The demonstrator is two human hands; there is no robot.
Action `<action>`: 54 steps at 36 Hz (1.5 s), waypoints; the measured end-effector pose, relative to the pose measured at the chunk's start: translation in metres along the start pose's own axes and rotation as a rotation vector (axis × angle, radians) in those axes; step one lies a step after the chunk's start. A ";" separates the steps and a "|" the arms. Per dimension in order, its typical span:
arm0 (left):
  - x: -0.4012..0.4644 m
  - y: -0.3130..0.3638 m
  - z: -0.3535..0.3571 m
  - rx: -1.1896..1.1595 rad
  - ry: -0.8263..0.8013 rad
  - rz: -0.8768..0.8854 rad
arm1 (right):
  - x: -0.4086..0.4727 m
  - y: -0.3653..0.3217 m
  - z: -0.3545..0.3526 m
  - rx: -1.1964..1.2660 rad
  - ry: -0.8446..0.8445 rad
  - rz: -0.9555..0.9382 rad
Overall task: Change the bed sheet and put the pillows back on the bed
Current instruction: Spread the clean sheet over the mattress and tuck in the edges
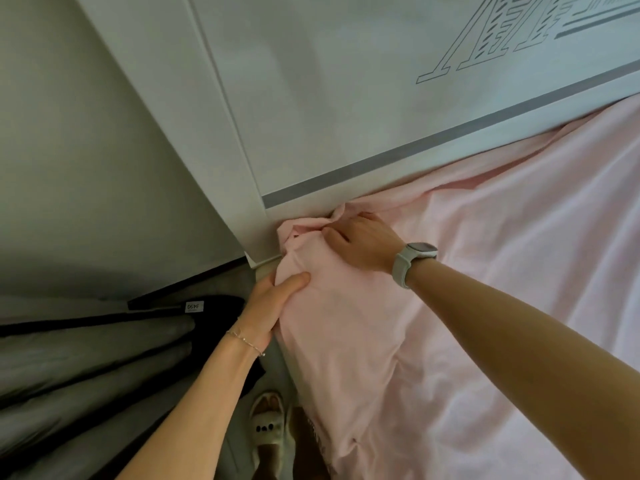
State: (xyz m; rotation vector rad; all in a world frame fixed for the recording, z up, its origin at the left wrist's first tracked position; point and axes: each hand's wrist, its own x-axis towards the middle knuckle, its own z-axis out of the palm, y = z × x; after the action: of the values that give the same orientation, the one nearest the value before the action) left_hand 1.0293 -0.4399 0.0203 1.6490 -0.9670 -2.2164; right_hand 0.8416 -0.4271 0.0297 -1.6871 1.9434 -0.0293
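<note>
Both forearms reach to bed corner by headboard. Left hand grasps pink sheet at side edge; right hand nearer gap, fingers pressing bunched corner, probably tucking down.

Sheet on bed, headboard behind, slipper left.

A white headboard with a grey stripe and outlined grey lettering rises just above and beyond the grip. To the left of the grip stands a plain pale wall, dim toward its foot. Below and left of the grip lie grey folded bedding and a black cloth with a small white label.
</note>
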 end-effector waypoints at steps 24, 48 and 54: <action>0.012 0.032 0.028 1.171 -0.165 0.384 | -0.022 0.038 -0.012 0.320 0.213 0.218; 0.068 0.040 0.129 1.587 0.006 0.672 | -0.008 0.170 -0.022 -0.243 0.153 0.233; 0.111 0.027 0.159 1.621 -0.068 0.415 | 0.003 0.197 -0.013 -0.321 0.129 0.190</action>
State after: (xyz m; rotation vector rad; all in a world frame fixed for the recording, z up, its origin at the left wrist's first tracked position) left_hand 0.8396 -0.4598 -0.0236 1.3373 -3.1441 -0.9608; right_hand 0.6577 -0.3936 -0.0334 -1.7232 2.2965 0.2643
